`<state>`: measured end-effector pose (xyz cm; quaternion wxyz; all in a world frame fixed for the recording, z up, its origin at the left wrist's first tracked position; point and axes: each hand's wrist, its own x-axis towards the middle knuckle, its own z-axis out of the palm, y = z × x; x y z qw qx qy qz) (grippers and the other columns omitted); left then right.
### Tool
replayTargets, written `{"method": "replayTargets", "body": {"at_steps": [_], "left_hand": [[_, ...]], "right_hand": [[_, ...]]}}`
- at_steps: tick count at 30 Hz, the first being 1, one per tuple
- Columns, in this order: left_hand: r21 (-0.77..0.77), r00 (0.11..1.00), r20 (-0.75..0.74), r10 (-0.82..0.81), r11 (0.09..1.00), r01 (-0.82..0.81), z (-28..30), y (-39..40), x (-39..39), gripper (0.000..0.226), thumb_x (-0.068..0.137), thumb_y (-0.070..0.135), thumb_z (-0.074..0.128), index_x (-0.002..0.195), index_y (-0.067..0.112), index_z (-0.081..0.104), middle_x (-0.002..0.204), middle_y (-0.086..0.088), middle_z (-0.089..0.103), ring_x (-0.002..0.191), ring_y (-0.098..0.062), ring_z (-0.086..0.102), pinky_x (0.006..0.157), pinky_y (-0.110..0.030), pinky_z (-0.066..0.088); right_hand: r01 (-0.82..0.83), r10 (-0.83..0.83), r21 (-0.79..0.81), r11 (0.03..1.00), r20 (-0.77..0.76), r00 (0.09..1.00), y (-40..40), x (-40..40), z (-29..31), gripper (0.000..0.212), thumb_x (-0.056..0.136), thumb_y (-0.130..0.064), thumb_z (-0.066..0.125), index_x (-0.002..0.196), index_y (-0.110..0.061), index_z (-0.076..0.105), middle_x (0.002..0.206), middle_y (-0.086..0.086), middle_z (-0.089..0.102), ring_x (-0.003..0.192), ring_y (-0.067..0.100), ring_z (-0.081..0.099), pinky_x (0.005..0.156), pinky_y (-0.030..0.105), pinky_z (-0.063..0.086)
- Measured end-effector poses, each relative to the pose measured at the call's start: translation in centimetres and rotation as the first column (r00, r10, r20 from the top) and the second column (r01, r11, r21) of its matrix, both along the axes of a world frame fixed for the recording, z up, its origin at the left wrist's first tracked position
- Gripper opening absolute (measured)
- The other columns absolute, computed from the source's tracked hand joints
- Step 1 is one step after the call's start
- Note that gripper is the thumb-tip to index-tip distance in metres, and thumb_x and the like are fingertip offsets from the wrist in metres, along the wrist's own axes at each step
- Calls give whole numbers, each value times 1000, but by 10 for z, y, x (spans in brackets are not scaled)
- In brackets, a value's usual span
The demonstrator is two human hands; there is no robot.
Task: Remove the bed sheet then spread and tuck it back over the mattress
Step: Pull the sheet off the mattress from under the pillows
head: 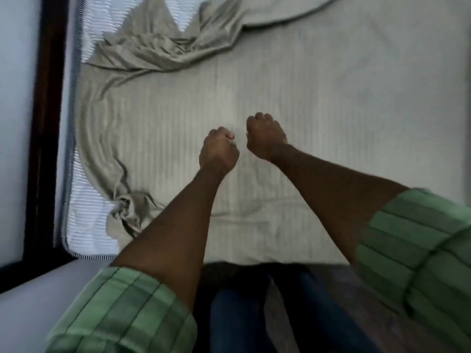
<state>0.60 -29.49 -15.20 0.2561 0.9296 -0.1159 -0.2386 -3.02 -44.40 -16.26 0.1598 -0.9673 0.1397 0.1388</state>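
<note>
A beige bed sheet [318, 80] lies over most of the mattress. Its left part is pulled back and bunched in folds [158, 49], with a knotted corner [127, 207] near the front left. The white ribbed mattress [84, 220] shows bare along the left edge. My left hand [218, 151] and my right hand [265, 136] are side by side over the middle of the sheet, both with fingers curled under. The sheet around them lies flat, and no fabric shows between the fingers.
A dark wooden bed frame [43, 123] runs down the left side against a pale wall [15, 98]. The bed's front edge [254, 261] is at my legs, in dark jeans [237, 314]. Green sleeves are rolled up on both forearms.
</note>
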Motion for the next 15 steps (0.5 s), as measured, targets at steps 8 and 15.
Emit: {"method": "replayTargets", "body": {"at_steps": [8, 15], "left_hand": [[-68, 988, -148, -49, 997, 39, 51, -48, -174, 13, 92, 20, 61, 103, 24, 67, 115, -2, 65, 103, -19, 65, 93, -34, 54], [-96, 971, -207, -116, 990, 98, 117, -108, -292, 13, 93, 20, 60, 96, 29, 69, 111, 2, 69, 102, -15, 67, 95, -34, 55]], "right_hand": [[151, -145, 45, 987, -117, 982, -31, -180, 71, 27, 96, -19, 56, 119, -6, 59, 124, 17, 58, 118, 35, 53, 93, 47, 47], [392, -371, 71, 917, -211, 905, -63, -325, 123, 26, 95, -17, 53, 116, -5, 61, 120, 17, 59, 114, 36, 55, 89, 44, 48]]}}
